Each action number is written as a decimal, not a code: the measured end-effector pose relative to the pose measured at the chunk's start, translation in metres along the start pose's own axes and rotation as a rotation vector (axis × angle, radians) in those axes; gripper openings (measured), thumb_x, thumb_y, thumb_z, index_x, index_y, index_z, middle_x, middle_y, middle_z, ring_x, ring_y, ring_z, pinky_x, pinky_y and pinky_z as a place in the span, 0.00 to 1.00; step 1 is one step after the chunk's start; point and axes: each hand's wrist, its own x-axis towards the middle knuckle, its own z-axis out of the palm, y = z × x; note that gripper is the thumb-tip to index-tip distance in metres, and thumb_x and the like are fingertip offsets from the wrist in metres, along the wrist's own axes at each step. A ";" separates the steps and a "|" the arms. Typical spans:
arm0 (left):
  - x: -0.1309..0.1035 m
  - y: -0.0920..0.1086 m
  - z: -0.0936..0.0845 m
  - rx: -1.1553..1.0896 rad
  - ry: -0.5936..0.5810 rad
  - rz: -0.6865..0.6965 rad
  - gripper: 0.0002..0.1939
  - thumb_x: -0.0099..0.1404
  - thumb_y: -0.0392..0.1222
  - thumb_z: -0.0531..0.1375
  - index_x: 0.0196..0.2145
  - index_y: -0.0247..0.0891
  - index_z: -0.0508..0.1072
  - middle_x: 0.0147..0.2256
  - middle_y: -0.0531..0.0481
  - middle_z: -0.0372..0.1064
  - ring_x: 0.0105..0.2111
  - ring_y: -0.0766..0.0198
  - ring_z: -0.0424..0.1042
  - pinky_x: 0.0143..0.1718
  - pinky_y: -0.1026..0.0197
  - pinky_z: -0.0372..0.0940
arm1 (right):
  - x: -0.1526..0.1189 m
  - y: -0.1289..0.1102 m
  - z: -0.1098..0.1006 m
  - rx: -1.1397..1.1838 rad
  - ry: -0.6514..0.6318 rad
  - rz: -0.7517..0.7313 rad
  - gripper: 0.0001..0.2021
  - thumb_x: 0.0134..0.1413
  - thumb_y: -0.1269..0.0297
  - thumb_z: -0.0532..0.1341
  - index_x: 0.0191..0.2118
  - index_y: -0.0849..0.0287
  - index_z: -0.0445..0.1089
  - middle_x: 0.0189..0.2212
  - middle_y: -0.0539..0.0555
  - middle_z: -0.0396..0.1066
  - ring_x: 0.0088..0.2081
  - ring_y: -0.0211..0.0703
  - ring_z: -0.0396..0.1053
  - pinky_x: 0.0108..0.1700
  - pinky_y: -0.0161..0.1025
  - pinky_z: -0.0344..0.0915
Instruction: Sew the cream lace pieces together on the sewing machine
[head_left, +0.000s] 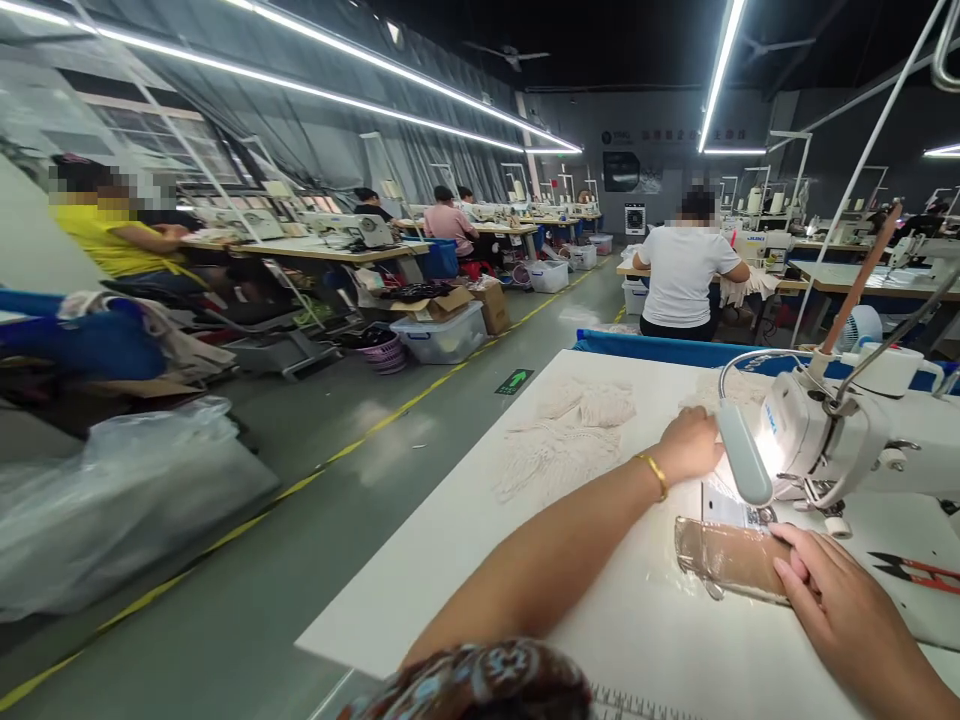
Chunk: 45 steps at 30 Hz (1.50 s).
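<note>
With your hands apart, rest your right hand [829, 580] lightly on the clear-cased brown item [739, 555] before the sewing machine [802, 425] and move your left hand [690, 445] gently near the pale cloth [724, 388], though whether either grips I cannot tell.

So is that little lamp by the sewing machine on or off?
On: the lamp casts bright light on the sewing machine.

Grey floor [352, 540] under strip lights [721, 75]
</note>
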 end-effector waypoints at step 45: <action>-0.141 0.019 -0.073 -0.436 -0.134 -0.180 0.08 0.63 0.36 0.60 0.37 0.38 0.79 0.36 0.52 0.79 0.35 0.64 0.76 0.35 0.66 0.67 | -0.003 -0.010 -0.010 0.409 -0.165 0.062 0.22 0.71 0.44 0.52 0.60 0.47 0.70 0.52 0.55 0.76 0.52 0.55 0.74 0.49 0.46 0.73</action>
